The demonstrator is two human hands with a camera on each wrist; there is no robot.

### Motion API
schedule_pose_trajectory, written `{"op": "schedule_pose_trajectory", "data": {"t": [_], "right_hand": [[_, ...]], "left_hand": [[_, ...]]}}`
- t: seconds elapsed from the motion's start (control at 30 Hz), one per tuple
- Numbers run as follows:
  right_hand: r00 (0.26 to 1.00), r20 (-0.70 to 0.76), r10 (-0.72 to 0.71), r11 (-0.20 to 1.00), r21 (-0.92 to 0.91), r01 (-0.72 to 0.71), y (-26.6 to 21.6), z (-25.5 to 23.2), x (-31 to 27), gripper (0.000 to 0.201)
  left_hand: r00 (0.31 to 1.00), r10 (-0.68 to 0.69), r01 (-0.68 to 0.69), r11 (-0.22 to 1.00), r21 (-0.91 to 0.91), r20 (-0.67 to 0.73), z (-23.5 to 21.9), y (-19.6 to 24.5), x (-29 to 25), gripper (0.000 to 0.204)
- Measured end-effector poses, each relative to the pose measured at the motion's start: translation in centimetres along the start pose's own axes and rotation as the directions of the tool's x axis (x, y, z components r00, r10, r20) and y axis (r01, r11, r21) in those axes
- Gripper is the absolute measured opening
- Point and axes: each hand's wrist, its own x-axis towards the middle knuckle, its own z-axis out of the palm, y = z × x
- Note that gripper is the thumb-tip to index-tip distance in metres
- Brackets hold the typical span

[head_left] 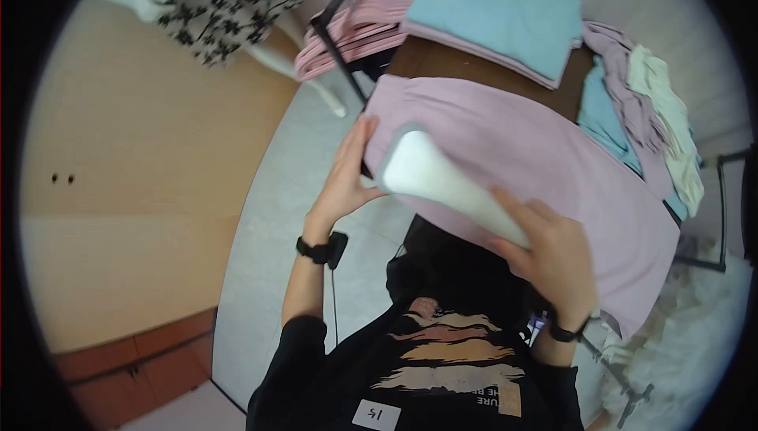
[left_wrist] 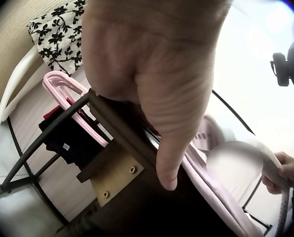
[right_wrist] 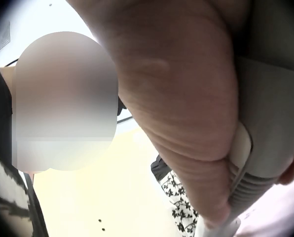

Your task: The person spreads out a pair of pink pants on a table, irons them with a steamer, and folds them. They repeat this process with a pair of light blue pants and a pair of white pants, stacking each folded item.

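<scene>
In the head view a white handheld garment steamer [head_left: 446,182] lies over the left part of a pink garment [head_left: 545,154], its wide head close over the cloth. My right hand [head_left: 554,253] grips the steamer's handle; the right wrist view shows the grey handle [right_wrist: 270,128] beside the thumb. At the garment's left end is my left hand [head_left: 343,178], fingers extended along the edge and thumb pointing toward the steamer head. The left wrist view has that thumb [left_wrist: 169,168] straight down beside the dark board's edge [left_wrist: 122,126]; the other fingers are hidden there.
Folded blue and pink cloth [head_left: 497,12] lies at the board's far end. Pink hangers [head_left: 359,24] hang on a black rack to the left. Loose garments [head_left: 655,107] drape at the right. A dressed mannequin [head_left: 209,4] stands by a wooden panel.
</scene>
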Motion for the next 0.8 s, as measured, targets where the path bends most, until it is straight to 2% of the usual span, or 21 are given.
{"op": "schedule_pose_trajectory", "data": {"t": [0.03, 0.07, 0.1, 0.17, 0.27, 0.3, 0.33, 0.37, 0.43, 0.47, 0.53, 0.57, 0.6, 0.63, 0.67, 0.7, 0.73, 0.77, 0.8], "right_hand": [[0.999, 0.040, -0.008, 0.999, -0.035, 0.010, -0.4, 0.3, 0.0, 0.056], [0.997, 0.073, 0.008, 0.997, -0.074, -0.003, 0.4, -0.1, -0.4, 0.054], [0.995, 0.025, 0.092, 0.990, -0.108, -0.089, 1.7, -0.9, -1.5, 0.054], [0.989, 0.053, 0.141, 0.990, -0.023, -0.140, 4.3, -2.8, -5.4, 0.051], [0.932, -0.064, 0.357, 0.934, 0.004, -0.357, 7.4, -4.4, -15.4, 0.057], [0.912, -0.097, 0.398, 0.917, 0.035, -0.396, 7.8, -4.8, -19.1, 0.057], [0.854, -0.095, 0.511, 0.859, 0.065, -0.507, 7.6, -5.7, -22.6, 0.058], [0.804, -0.160, 0.573, 0.819, 0.091, -0.566, 7.9, -5.0, -26.9, 0.060], [0.641, -0.325, 0.696, 0.708, 0.162, -0.687, 7.2, -3.0, -34.0, 0.063], [0.610, -0.340, 0.716, 0.685, 0.170, -0.709, 6.8, -2.3, -36.6, 0.063], [0.309, -0.420, 0.854, 0.475, 0.382, -0.793, 5.4, -0.8, -41.7, 0.063], [0.257, -0.437, 0.862, 0.440, 0.392, -0.808, 4.8, 0.9, -44.5, 0.063], [0.094, -0.537, 0.838, 0.428, 0.542, -0.723, 4.8, 3.1, -47.2, 0.063], [-0.080, -0.597, 0.798, 0.439, 0.667, -0.602, 5.1, 5.2, -49.5, 0.063], [-0.133, -0.567, 0.813, 0.454, 0.760, -0.464, 5.1, 5.9, -50.8, 0.069], [-0.164, -0.568, 0.807, 0.448, 0.769, -0.455, 4.9, 6.9, -51.8, 0.069], [-0.177, -0.617, 0.767, 0.577, 0.784, -0.230, 4.8, 6.7, -51.6, 0.072], [-0.199, -0.664, 0.721, 0.678, 0.735, 0.002, 4.7, 6.1, -51.1, 0.074], [-0.209, -0.732, 0.648, 0.750, 0.661, 0.012, 4.7, 5.1, -50.7, 0.074]], "left_hand": [[0.999, 0.037, -0.037, 0.999, 0.026, -0.003, 0.2, -0.2, 0.1, 0.130], [1.000, -0.014, 0.011, 0.996, 0.094, 0.027, 0.1, 0.5, 0.3, 0.130], [0.997, -0.062, 0.059, 0.996, 0.068, 0.040, 0.0, 0.9, 0.5, 0.129], [0.982, -0.175, 0.178, 0.984, -0.032, 0.072, 0.2, 2.9, 1.4, 0.128], [0.999, -0.026, 0.024, 0.999, 0.045, 0.043, 1.0, 2.7, 1.5, 0.126], [0.996, -0.008, -0.001, 0.995, 0.097, 0.090, 0.8, 3.1, 1.7, 0.125], [0.992, 0.013, -0.028, 0.993, 0.118, 0.124, 0.1, 3.3, 1.9, 0.124], [0.987, 0.034, -0.056, 0.989, 0.137, 0.158, -0.6, 3.6, 2.0, 0.123], [0.943, -0.013, -0.015, 0.996, 0.082, 0.333, -2.8, 3.1, 2.8, 0.112], [0.934, 0.018, -0.044, 0.997, 0.066, 0.357, -3.4, 2.3, 3.3, 0.112], [0.906, -0.236, 0.301, 0.943, -0.143, 0.353, -3.3, 0.7, 5.4, 0.095], [0.901, -0.193, 0.272, 0.949, -0.160, 0.388, -2.9, 1.0, 6.6, 0.095], [0.917, -0.270, 0.262, 0.963, 0.067, 0.293, -2.6, 1.5, 7.9, 0.087], [0.930, -0.279, 0.239, 0.954, 0.181, 0.241, -2.0, 1.5, 8.8, 0.084], [0.939, -0.287, 0.225, 0.929, 0.294, 0.189, -1.4, 1.5, 9.7, 0.081], [0.994, -0.047, 0.014, 0.947, 0.320, 0.096, 0.3, 0.7, 9.9, 0.079], [0.981, 0.195, -0.184, 0.915, 0.360, 0.005, 1.6, -0.2, 10.1, 0.078], [0.977, 0.214, -0.205, 0.914, 0.350, 0.013, 2.7, -0.1, 10.3, 0.078], [0.980, 0.196, -0.188, 0.897, 0.401, 0.021, 3.6, 0.1, 10.2, 0.076]]}}
